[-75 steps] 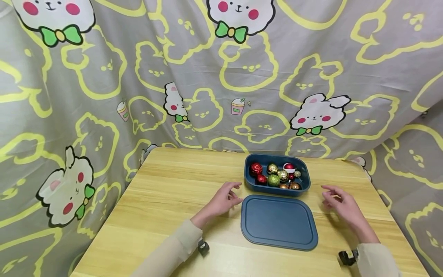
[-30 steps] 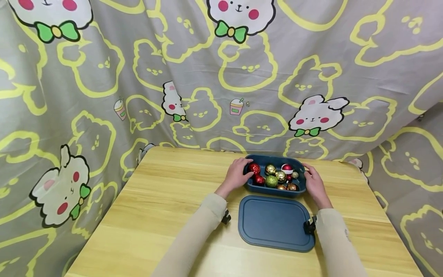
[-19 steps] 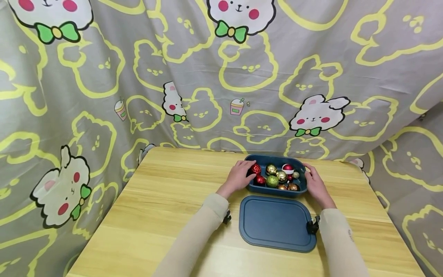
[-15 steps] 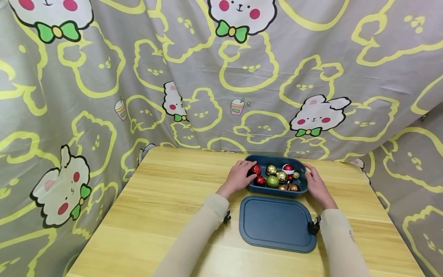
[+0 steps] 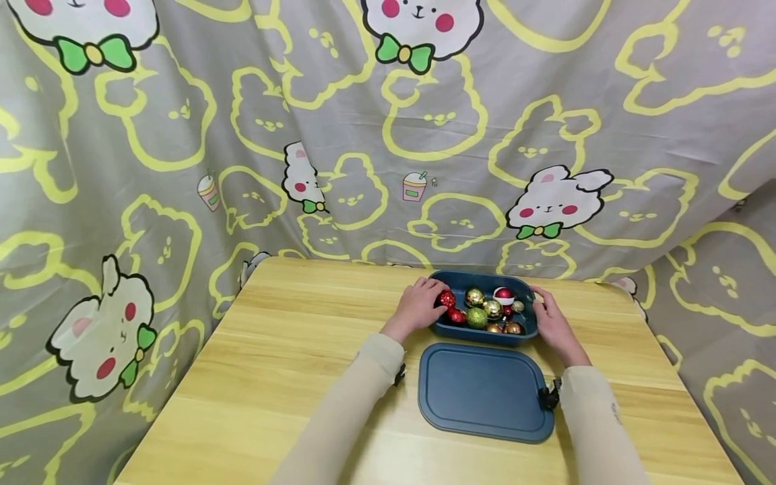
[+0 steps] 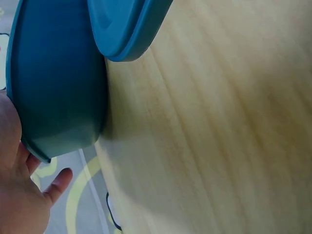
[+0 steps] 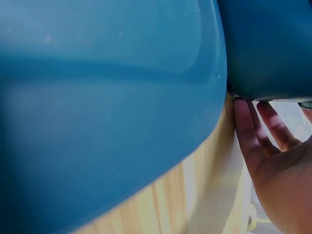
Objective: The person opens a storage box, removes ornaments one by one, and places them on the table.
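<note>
A dark blue open box (image 5: 483, 337) holds several Christmas balls. My left hand (image 5: 415, 310) reaches over its left rim, with fingers and thumb round a red glittery Christmas ball (image 5: 446, 298). In the left wrist view, the left hand (image 6: 19, 190) is at the box's rim with one finger sticking out outside; the ball is hidden there. My right hand (image 5: 554, 327) holds the box's right end, thumb at the rim. In the right wrist view, the fingers of the right hand (image 7: 278, 161) lie against the outer wall of the box (image 7: 273, 48).
The flat blue lid (image 5: 485, 391) lies on the wooden table (image 5: 273, 377) in front of the box, under the right wrist's camera. Inside the box are a green ball (image 5: 476, 318), gold balls and smaller red ones. A patterned curtain (image 5: 351, 135) hangs behind.
Both hands have come in from beside the lid to the box's two ends. The left fingers have since slid inward over the rim to the red ball, which has shifted slightly left.
</note>
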A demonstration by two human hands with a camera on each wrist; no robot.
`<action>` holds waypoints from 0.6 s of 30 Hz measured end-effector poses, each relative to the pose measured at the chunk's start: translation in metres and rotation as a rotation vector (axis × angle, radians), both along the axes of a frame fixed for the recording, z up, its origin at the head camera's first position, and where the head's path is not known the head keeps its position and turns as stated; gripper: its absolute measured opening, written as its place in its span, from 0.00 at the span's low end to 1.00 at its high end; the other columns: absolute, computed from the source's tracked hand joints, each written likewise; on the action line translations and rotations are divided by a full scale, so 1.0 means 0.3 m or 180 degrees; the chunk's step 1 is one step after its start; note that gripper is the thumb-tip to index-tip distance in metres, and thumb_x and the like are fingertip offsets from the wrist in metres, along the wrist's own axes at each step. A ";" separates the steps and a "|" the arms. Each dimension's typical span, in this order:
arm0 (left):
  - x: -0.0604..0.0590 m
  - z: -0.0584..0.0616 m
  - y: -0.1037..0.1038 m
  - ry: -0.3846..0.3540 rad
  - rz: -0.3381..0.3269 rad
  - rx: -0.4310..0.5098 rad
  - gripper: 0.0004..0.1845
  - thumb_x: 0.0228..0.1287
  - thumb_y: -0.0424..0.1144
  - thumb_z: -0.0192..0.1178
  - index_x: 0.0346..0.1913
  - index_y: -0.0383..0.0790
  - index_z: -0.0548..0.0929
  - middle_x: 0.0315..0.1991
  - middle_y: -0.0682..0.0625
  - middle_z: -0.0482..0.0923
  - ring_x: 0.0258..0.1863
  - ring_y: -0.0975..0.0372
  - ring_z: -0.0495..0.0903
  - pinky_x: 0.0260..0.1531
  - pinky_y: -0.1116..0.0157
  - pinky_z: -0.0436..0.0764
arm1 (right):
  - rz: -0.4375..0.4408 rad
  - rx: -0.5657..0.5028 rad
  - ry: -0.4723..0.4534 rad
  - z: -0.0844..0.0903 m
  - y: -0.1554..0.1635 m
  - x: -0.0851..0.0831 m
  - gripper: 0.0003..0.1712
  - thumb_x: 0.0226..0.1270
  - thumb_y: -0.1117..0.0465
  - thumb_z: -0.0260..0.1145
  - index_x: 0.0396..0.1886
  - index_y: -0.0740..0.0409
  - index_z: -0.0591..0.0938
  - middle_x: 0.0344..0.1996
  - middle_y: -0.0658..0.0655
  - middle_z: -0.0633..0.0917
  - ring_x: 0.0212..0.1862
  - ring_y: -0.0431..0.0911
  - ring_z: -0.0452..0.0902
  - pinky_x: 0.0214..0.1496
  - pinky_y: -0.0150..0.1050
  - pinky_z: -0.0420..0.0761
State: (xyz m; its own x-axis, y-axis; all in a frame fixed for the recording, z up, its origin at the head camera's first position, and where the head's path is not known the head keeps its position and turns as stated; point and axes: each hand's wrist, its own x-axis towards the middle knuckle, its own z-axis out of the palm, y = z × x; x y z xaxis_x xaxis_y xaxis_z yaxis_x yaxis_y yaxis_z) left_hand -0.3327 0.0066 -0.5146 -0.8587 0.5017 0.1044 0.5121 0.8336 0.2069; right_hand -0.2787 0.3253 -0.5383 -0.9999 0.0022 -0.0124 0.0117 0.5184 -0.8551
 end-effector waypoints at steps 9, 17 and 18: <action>0.007 0.005 0.001 -0.0076 0.0001 -0.0040 0.25 0.75 0.53 0.61 0.72 0.56 0.75 0.69 0.56 0.77 0.68 0.59 0.71 0.60 0.55 0.77 | 0.0025 0.0018 0.0016 -0.005 -0.004 -0.007 0.34 0.88 0.49 0.33 0.84 0.58 0.49 0.66 0.80 0.67 0.65 0.68 0.66 0.70 0.64 0.64; 0.009 0.014 0.007 -0.0193 -0.0056 0.0002 0.26 0.74 0.51 0.63 0.72 0.54 0.76 0.69 0.54 0.76 0.74 0.53 0.70 0.66 0.52 0.75 | 0.0002 -0.0002 -0.0024 -0.007 -0.004 -0.008 0.35 0.88 0.47 0.34 0.85 0.57 0.49 0.67 0.79 0.65 0.66 0.68 0.63 0.71 0.65 0.61; 0.008 0.014 0.009 -0.0178 -0.0067 -0.0005 0.26 0.74 0.51 0.63 0.71 0.54 0.76 0.69 0.54 0.77 0.73 0.53 0.71 0.65 0.52 0.75 | -0.0001 0.0004 -0.0021 -0.006 -0.003 -0.008 0.35 0.88 0.47 0.34 0.85 0.57 0.49 0.67 0.79 0.66 0.66 0.68 0.63 0.71 0.65 0.62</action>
